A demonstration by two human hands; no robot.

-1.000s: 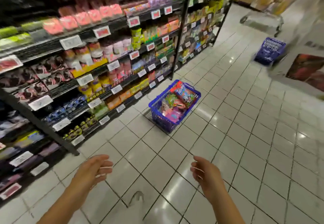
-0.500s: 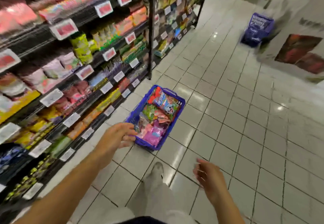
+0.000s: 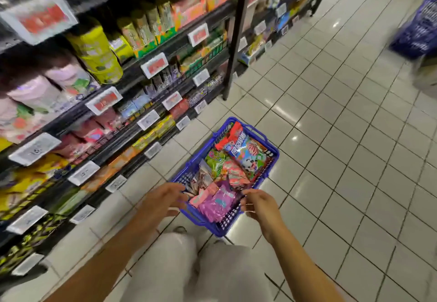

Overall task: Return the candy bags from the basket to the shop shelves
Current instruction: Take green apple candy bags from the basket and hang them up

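A blue plastic basket (image 3: 272, 160) stands on the tiled floor just in front of my legs. It holds several candy bags: a large red and blue bag (image 3: 246, 152) at the far end, a green bag (image 3: 216, 161), a pink striped bag (image 3: 235, 174) and a purple bag (image 3: 220, 203) nearest me. My left hand (image 3: 163, 199) hovers at the basket's near left rim, fingers spread and empty. My right hand (image 3: 259, 203) is at the near right rim, fingers loosely curled, holding nothing. The shop shelves (image 3: 132, 65) run along the left.
The shelves carry packed sweets and snacks with white and red price tags (image 3: 104, 100). A black upright post (image 3: 234, 41) divides two shelf bays. A second blue basket (image 3: 418, 30) sits far right on the floor. Grey tiles (image 3: 343, 136) stretch to the right.
I have stepped closer and leaned down; the basket now lies right under my hands. Both hands moved forward to its near rim, the right one the most.
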